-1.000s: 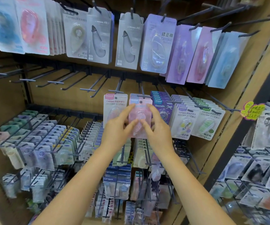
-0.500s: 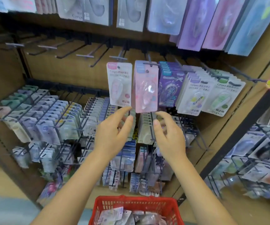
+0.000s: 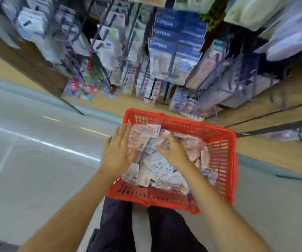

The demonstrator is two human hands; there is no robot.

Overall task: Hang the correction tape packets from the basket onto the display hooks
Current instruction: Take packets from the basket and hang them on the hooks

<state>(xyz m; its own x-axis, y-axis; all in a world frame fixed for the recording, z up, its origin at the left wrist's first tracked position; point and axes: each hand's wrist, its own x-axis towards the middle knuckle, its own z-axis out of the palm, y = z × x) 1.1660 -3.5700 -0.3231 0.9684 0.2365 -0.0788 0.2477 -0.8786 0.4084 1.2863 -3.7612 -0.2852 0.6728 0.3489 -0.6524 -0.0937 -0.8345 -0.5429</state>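
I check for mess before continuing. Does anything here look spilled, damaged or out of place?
Nothing stands out. The packets lie loosely heaped inside the red basket, none over its rim. Both hands, left hand and right hand, reach in.

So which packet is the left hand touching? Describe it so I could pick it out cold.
Find the red basket on the floor below the display rack. At its far left corner, the left hand lies flat beside a pale pink packet atop the pile. Unlike the white packets nearer the person, it is pink with a white upper corner.
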